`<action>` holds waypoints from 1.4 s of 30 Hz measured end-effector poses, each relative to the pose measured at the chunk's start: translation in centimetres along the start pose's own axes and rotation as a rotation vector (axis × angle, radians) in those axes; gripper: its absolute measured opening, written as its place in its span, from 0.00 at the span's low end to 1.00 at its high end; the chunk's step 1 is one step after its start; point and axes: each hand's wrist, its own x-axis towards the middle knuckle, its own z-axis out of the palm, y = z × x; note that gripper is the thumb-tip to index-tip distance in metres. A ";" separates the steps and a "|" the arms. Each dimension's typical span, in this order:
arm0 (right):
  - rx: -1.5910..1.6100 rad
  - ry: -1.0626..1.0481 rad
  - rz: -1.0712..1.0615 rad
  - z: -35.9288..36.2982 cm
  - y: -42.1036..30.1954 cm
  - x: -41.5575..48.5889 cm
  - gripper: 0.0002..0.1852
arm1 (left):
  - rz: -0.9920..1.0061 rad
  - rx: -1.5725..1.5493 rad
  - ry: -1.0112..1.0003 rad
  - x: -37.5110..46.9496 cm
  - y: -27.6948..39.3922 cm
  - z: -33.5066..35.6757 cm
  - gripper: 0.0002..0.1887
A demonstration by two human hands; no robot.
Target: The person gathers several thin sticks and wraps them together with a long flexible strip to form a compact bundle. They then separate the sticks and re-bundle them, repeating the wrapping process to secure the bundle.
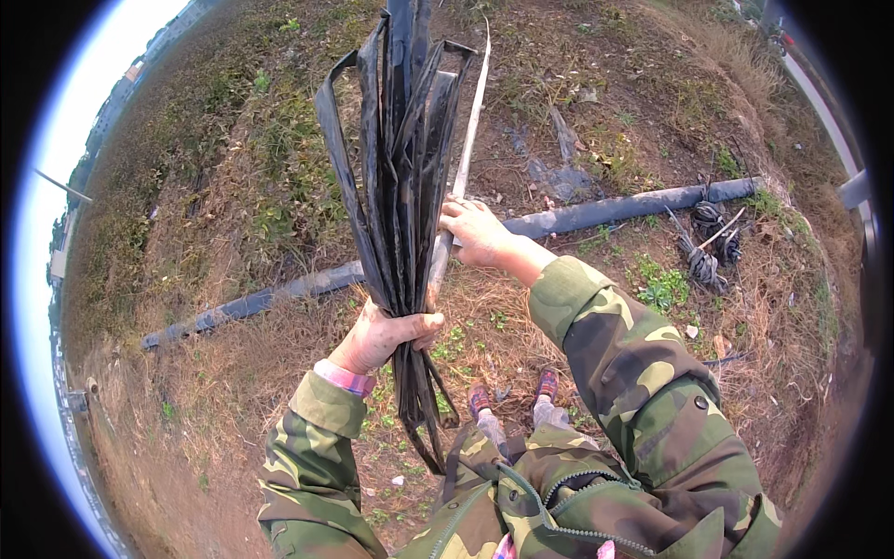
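Observation:
A long folded bundle of flat black plastic tape, resembling drip irrigation tape (391, 230), stands nearly upright before me. My left hand (384, 332) is closed around its lower part, with the thumb across the front. Above this grip the loops fan out; below it, shorter loops hang down. Along the bundle's right side runs a pale, light-reflecting length of flat tape (471, 133), reaching up and away over the ground. My right hand (475, 234) grips this length beside the bundle, its fingertips partly hidden behind the loops.
A thick dark hose (614, 209) lies across the ground beyond my hands. Tied bundles of tape (705, 262) rest at its right end. Dry grass and low green weeds (660, 286) surround my shoes (547, 384). Leafy plants (293, 168) cover the slope at left.

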 end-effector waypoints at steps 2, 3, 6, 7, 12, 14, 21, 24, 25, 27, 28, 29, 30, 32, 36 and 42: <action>-0.118 -0.056 -0.058 -0.1 1.5 1.8 0.19 | -0.017 -0.007 0.070 -2.9 0.6 -0.9 0.12; -0.202 -0.085 -0.072 -0.2 2.3 2.5 0.20 | -0.038 -0.022 0.101 -4.2 1.0 -1.5 0.12; -0.305 0.013 -0.184 -1.4 4.3 4.7 0.22 | -0.034 -0.019 0.259 -7.4 2.0 -3.3 0.13; -0.374 0.042 -0.188 -2.1 4.9 5.5 0.19 | -0.013 -0.045 0.301 -8.2 2.2 -3.8 0.13; -0.404 0.002 -0.153 -4.0 6.6 9.3 0.11 | 0.005 -0.174 0.225 -10.0 2.1 -5.8 0.14; -0.280 -0.103 -0.053 -3.5 6.9 8.7 0.06 | -0.015 -0.155 0.247 -10.0 1.6 -6.9 0.14; 0.250 0.075 0.526 2.5 0.9 -8.1 0.09 | -0.032 0.243 0.408 -6.2 -2.2 -13.3 0.09; 0.402 0.010 0.585 1.7 -5.1 -14.0 0.11 | 0.015 0.603 0.414 -3.5 -3.6 -16.1 0.08; 0.406 -0.013 0.493 0.8 -7.1 -15.2 0.11 | -0.004 0.726 0.423 -2.5 -3.9 -16.7 0.10; 0.249 -0.128 0.344 -1.9 -10.2 -16.7 0.10 | -0.072 0.852 0.391 -0.9 -4.6 -17.4 0.12; 0.185 -0.128 0.343 -3.4 -11.4 -17.0 0.09 | -0.038 0.814 0.322 -0.2 -5.0 -17.3 0.12; 0.174 -0.125 0.299 -5.1 -12.0 -16.8 0.08 | -0.057 0.829 0.300 0.4 -5.2 -17.3 0.13; 0.158 -0.024 0.238 -6.7 -12.5 -16.6 0.08 | -0.058 0.789 0.247 1.0 -5.5 -17.0 0.14; 0.057 0.007 0.196 -9.8 -12.6 -15.3 0.08 | -0.032 0.822 0.205 1.8 -5.8 -16.2 0.14; -0.124 0.116 0.176 -14.6 -11.7 -11.5 0.08 | -0.056 1.071 0.148 1.5 -6.0 -14.5 0.21; -0.201 0.012 -0.032 -18.1 -7.7 -4.3 0.10 | -0.161 1.485 0.087 -2.0 -5.8 -12.6 0.14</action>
